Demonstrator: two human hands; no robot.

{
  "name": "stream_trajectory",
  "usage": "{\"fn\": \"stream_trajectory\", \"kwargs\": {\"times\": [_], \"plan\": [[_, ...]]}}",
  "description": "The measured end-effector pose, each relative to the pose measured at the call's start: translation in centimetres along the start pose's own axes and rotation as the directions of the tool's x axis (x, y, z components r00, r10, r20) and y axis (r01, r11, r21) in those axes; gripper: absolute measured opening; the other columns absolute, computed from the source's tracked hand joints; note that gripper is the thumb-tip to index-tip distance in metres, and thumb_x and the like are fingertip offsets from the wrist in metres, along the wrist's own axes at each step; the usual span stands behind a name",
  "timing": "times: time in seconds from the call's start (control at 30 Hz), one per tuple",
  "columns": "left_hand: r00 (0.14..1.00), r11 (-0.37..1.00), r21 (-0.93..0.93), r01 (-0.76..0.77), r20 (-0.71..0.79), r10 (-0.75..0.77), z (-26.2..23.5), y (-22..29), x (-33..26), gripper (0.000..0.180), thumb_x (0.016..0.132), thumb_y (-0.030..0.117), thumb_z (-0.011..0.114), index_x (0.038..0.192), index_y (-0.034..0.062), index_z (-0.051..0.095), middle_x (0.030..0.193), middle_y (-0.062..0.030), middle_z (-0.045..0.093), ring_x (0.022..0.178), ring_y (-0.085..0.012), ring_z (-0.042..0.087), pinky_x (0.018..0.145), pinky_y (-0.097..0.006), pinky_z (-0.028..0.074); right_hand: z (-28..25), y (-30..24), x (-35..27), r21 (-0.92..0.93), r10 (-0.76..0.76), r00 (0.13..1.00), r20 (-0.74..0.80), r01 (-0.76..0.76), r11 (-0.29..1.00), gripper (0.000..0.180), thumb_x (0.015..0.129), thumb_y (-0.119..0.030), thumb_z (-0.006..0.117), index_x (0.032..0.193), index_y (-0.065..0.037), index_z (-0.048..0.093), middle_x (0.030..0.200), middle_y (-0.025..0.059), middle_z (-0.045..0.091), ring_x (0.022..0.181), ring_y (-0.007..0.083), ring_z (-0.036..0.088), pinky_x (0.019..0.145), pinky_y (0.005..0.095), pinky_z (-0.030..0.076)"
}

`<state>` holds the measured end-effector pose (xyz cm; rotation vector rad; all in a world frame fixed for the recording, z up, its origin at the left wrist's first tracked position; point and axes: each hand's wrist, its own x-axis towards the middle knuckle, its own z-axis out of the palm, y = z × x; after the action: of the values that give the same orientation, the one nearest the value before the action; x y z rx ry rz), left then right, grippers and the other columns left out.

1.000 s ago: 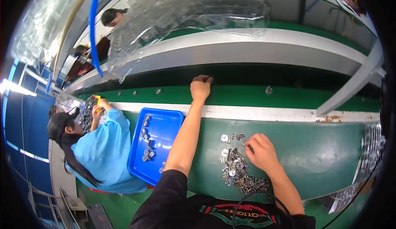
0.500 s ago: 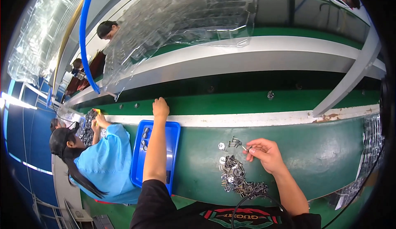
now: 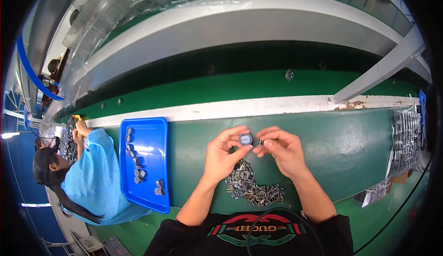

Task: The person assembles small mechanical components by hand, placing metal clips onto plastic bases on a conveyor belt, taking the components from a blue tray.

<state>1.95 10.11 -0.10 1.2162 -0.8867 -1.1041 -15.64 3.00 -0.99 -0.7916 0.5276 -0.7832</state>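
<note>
Both hands, left hand (image 3: pixel 223 153) and right hand (image 3: pixel 281 151), pinch one small round part (image 3: pixel 245 139) above the heap of metal pieces (image 3: pixel 253 187), where many remain, while several finished-looking parts lie in the blue tray (image 3: pixel 150 131) left of it.

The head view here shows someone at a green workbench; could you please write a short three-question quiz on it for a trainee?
1. True or false: both hands are up at one small round part.
2. Which side of the person is the blue tray on? A) left B) right
3. What lies on the bench just below the hands?

Key
1. True: the left hand pinches the small round part and the right hand meets it.
2. A: the blue tray lies to the left.
3. A pile of small metal parts on the green bench.
</note>
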Motion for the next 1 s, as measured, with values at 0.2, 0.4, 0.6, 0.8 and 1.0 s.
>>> {"fn": "stream_trajectory", "kwargs": {"times": [0.2,0.4,0.6,0.8,1.0], "plan": [[0.997,0.998,-0.055,-0.024,0.071,0.027,-0.1,-2.5,-0.7,0.042,0.077,-0.018,0.072,0.116,-0.0043,0.066,0.120,-0.0107,0.057,0.100,-0.0139,0.063,0.081,-0.024,0.055,-1.2,-0.5,-0.4,-0.141,0.014,1.000,0.004,-0.014,0.990,0.013,0.094,-0.001,0.064,0.106,0.002,0.065,0.107,0.0145,0.068,0.085,0.0193,0.070,0.071,0.0284,0.057],[0.997,0.997,-0.069,-0.046,0.053,0.050,0.4,-2.2,-1.3,0.042,0.076,-0.017,0.072,0.116,-0.0038,0.065,0.121,-0.0099,0.055,0.101,-0.0132,0.063,0.079,-0.023,0.055,-0.3,0.2,-0.9,-0.169,-0.143,0.990,-0.014,0.138,0.976,0.026,0.084,0.012,0.068,0.107,0.002,0.063,0.100,0.0141,0.067,0.085,0.0158,0.067,0.072,0.0259,0.055],[0.994,0.992,-0.075,0.097,0.050,-0.094,0.4,-1.8,-1.8,0.042,0.079,-0.017,0.070,0.118,-0.0045,0.063,0.108,-0.0095,0.066,0.088,-0.0107,0.066,0.076,-0.023,0.056,-0.2,1.3,-1.2,-0.439,-0.421,0.904,0.074,0.408,0.800,0.030,0.082,0.018,0.064,0.109,0.006,0.064,0.099,0.0144,0.068,0.084,0.0153,0.066,0.067,0.0238,0.051],[0.997,0.999,-0.017,0.038,0.065,-0.037,0.5,-1.7,-1.8,0.042,0.081,-0.010,0.073,0.121,0.0003,0.065,0.096,-0.0046,0.067,0.078,-0.0076,0.067,0.068,-0.021,0.055,0.5,0.3,-1.4,-0.624,-0.524,0.832,0.185,0.511,0.591,0.029,0.083,0.016,0.060,0.110,0.008,0.067,0.098,0.0157,0.069,0.077,0.0158,0.065,0.060,0.0245,0.050],[0.991,0.998,0.046,0.047,0.119,-0.052,0.6,-2.0,-1.9,0.044,0.080,-0.008,0.074,0.123,-0.0003,0.064,0.095,-0.0054,0.067,0.077,-0.0076,0.068,0.069,-0.021,0.055,0.8,0.1,-1.2,-0.701,-0.516,0.835,0.191,0.484,0.524,0.021,0.080,0.012,0.069,0.099,0.005,0.072,0.099,0.0143,0.070,0.078,0.0187,0.066,0.065,0.0289,0.054]]}}
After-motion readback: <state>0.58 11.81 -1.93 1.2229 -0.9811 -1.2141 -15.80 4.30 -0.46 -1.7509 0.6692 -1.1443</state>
